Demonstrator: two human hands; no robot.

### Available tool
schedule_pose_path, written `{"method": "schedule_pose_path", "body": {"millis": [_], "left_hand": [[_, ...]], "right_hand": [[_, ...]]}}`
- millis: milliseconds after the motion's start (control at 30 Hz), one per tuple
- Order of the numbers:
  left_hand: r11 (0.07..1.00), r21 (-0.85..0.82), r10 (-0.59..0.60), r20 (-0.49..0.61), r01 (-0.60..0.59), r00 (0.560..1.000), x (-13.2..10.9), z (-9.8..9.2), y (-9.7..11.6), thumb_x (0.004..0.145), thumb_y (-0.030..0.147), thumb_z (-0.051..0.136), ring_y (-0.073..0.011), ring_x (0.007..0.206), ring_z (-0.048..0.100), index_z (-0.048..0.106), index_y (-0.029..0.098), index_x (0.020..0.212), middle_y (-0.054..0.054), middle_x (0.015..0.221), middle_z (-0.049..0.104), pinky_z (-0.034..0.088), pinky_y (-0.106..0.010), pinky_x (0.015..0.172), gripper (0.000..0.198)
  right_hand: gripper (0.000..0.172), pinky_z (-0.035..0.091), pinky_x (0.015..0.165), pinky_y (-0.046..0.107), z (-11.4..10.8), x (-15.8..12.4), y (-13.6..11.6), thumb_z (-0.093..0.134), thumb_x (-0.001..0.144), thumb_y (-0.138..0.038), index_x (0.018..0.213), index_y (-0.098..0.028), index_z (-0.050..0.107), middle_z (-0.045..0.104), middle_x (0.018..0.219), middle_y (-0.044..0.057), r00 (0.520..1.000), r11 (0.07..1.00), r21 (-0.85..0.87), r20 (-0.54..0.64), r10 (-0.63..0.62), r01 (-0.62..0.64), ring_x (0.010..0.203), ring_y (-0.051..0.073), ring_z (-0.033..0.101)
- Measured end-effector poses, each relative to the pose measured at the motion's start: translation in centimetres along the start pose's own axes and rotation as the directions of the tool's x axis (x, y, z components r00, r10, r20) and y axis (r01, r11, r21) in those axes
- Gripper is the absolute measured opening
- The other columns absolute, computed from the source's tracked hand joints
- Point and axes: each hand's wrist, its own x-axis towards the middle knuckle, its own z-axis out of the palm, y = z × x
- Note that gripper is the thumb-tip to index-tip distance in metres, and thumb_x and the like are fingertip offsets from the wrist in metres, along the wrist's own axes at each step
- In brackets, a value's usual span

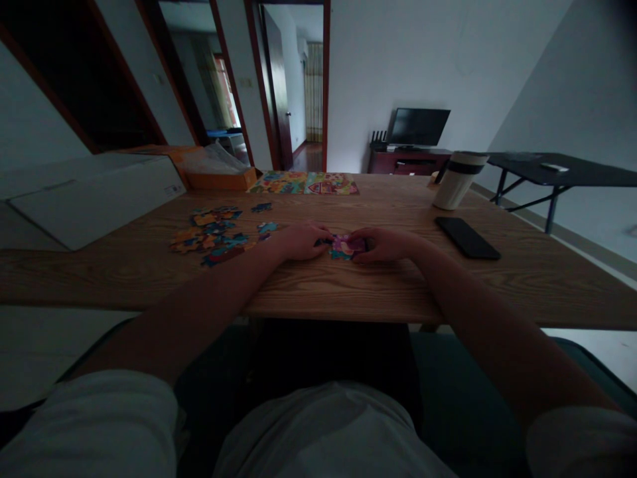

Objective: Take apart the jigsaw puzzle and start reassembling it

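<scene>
A small joined patch of purple and teal jigsaw puzzle pieces lies on the wooden table in front of me. My left hand is at its left side, fingers closed on a dark puzzle piece that is partly hidden by the fingertips. From the right, my right hand grips the patch's edge, with thumb and fingers covering part of it. Left of my left hand, loose puzzle pieces form a heap, and a few lie apart, such as a blue piece.
A colourful picture sheet lies at the table's far edge beside an orange box with clear plastic. A white box stands at the left. Toward the right are a black phone and a beige tumbler.
</scene>
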Motion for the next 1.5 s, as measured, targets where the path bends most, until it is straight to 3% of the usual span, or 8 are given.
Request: {"method": "schedule_pose_path", "body": {"millis": [267, 467, 933, 1267, 1367, 1500], "left_hand": [[0.999, -0.022, -0.028, 0.011, 0.028, 1.000, 0.01, 0.23, 0.01, 0.100, 0.033, 0.049, -0.0242, 0.119, 0.062, 0.067, 0.022, 0.129, -0.008, 0.128, 0.069, 0.044, -0.037, 0.107, 0.037], [0.996, -0.056, -0.072, 0.035, 0.074, 0.997, -0.05, 0.24, -0.02, 0.101, 0.036, 0.048, -0.0246, 0.126, 0.058, 0.057, 0.022, 0.144, -0.009, 0.140, 0.065, 0.040, -0.037, 0.110, 0.046], [0.996, 0.090, 0.019, 0.022, -0.021, 1.000, 0.01, -0.07, 0.02, 0.102, 0.038, 0.045, -0.0265, 0.121, 0.060, 0.068, 0.026, 0.135, -0.008, 0.134, 0.066, 0.040, -0.037, 0.107, 0.042], [0.996, 0.067, -0.059, 0.057, 0.056, 0.997, 0.18, 0.12, -0.21, 0.103, 0.041, 0.043, -0.0270, 0.120, 0.059, 0.065, 0.025, 0.139, -0.010, 0.131, 0.067, 0.041, -0.039, 0.107, 0.046], [0.991, 0.066, -0.123, 0.065, 0.119, 0.990, 0.09, 0.10, -0.12, 0.102, 0.048, 0.043, -0.0277, 0.123, 0.058, 0.060, 0.030, 0.144, -0.009, 0.135, 0.064, 0.039, -0.040, 0.108, 0.049], [0.970, 0.026, -0.242, 0.048, 0.241, 0.969, 0.07, 0.12, -0.11, 0.098, 0.056, 0.048, -0.0308, 0.132, 0.052, 0.053, 0.024, 0.150, -0.013, 0.144, 0.058, 0.036, -0.041, 0.112, 0.061]], "right_hand": [[0.053, 0.050, 0.103, 0.042, 0.00, -0.04, -0.04, 0.075, 0.082, -0.047, 0.133, -0.032, 0.068, 0.073, 0.128, 0.002, 1.000, 1.000, 0.010, -0.010, 0.011, -0.011, 0.115, 0.030, 0.067], [0.054, 0.051, 0.101, 0.041, 0.08, 0.14, 0.40, 0.075, 0.083, -0.047, 0.134, -0.030, 0.067, 0.073, 0.129, 0.003, 1.000, 1.000, 0.004, 0.005, 0.011, -0.011, 0.113, 0.029, 0.068], [0.056, 0.050, 0.103, 0.041, 0.12, 0.15, 0.46, 0.073, 0.084, -0.047, 0.136, -0.027, 0.066, 0.071, 0.132, 0.005, 1.000, 1.000, 0.002, -0.005, -0.022, 0.022, 0.115, 0.029, 0.067], [0.059, 0.052, 0.097, 0.040, 0.13, 0.12, 0.31, 0.075, 0.083, -0.046, 0.138, -0.028, 0.065, 0.074, 0.127, 0.005, 1.000, 1.000, -0.003, -0.007, 0.015, -0.015, 0.109, 0.030, 0.069], [0.059, 0.051, 0.100, 0.040, 0.20, 0.19, 0.46, 0.074, 0.083, -0.046, 0.138, -0.028, 0.065, 0.072, 0.130, 0.005, 1.000, 1.000, 0.007, -0.006, -0.001, 0.001, 0.111, 0.029, 0.069], [0.064, 0.050, 0.104, 0.042, 0.27, 0.20, 0.74, 0.076, 0.082, -0.049, 0.141, -0.027, 0.063, 0.070, 0.134, 0.007, 1.000, 1.000, 0.008, -0.020, 0.002, -0.002, 0.117, 0.030, 0.067]]}}
